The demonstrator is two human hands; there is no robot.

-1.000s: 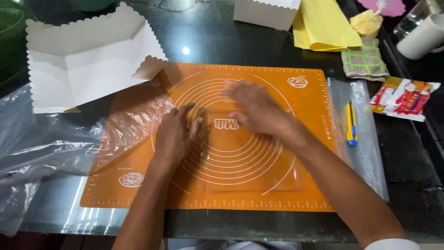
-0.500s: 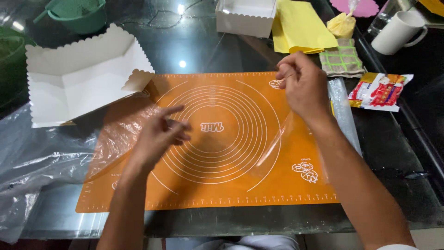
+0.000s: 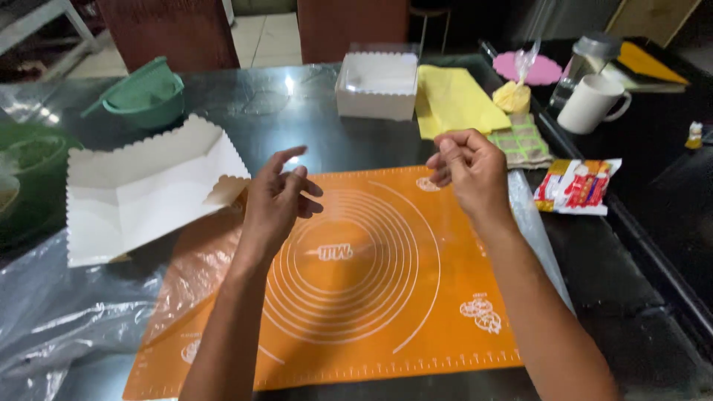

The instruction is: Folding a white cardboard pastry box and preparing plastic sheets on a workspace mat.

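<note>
Orange mat (image 3: 386,297) under hands; white box (image 3: 141,193) left, mug (image 3: 592,104) right.

Open orange mat (image 3: 356,312), boxes (image 3: 141,197) leftward

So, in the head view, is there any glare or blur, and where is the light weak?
Head view: small bright glare spots on the dark glossy table near the green bowl; the orange mat is evenly lit; the far right edge is dim; both hands, left hand and right hand, look fairly sharp.
</note>
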